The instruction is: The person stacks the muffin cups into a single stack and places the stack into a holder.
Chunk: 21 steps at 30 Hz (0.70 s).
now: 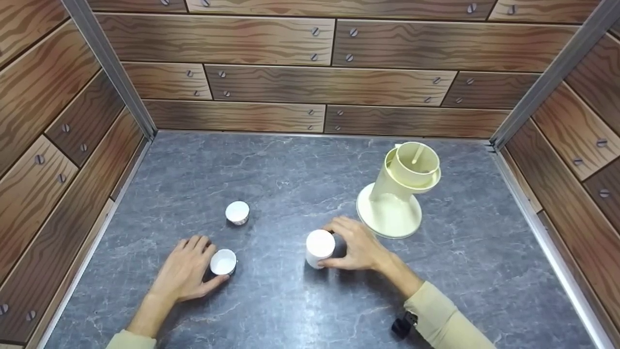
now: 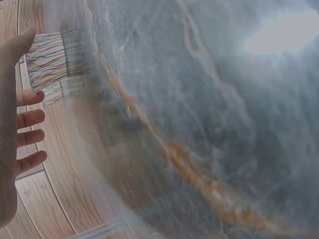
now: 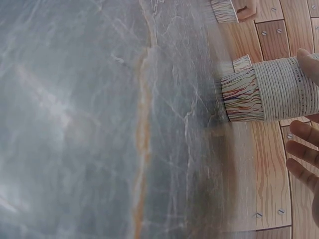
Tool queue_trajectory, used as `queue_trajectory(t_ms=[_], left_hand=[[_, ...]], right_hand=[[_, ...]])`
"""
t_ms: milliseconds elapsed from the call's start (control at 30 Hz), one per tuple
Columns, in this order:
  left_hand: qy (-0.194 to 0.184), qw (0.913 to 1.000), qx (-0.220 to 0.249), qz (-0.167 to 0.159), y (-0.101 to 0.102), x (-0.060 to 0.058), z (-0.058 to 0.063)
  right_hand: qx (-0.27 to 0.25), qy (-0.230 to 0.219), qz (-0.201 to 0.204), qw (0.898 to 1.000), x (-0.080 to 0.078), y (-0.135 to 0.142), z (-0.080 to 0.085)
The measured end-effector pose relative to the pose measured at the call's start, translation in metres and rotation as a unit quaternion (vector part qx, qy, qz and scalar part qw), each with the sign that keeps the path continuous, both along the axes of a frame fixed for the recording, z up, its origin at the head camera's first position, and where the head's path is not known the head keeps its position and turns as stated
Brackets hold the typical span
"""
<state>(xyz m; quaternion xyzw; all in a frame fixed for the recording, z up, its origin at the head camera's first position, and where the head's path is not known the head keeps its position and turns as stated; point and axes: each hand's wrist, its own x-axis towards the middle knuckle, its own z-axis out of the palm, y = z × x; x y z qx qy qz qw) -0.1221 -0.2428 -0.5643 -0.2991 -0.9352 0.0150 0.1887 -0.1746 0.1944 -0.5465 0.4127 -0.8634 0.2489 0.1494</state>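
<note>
toward the left edge of the grey tabletop (image 1: 281, 165), the left hand (image 1: 181, 274) lightly pinches a small white cup (image 1: 223, 262) between thumb and index finger. just beyond it, nearer the far edge, stands a second cup (image 1: 237, 213). right of the middle, the right hand (image 1: 357, 248) grasps an upright stack of white cups (image 1: 320, 246), thumb on the near side. toward the far right corner stands a pale yellow stand (image 1: 387, 218) with a tilted tube. a black device (image 1: 401, 327) sits by the right sleeve (image 1: 438, 310).

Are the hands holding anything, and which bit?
The right hand holds the tall white cylinder by its sides, above the patterned bottom. The left hand holds the nearer little cup by its sides.
</note>
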Motion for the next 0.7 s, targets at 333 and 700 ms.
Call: queue_trajectory(t_ms=[333, 700], left_hand=[[-0.008, 0.9998, 0.015, -0.003, 0.011, -0.002, 0.002], [-0.001, 0.9988, 0.045, -0.02, 0.029, -0.006, 0.005]], right_hand=[[-0.004, -0.001, 0.002, 1.0, 0.0, 0.001, -0.001], [-0.007, 0.002, 0.005, 1.0, 0.0, 0.0, 0.0]])
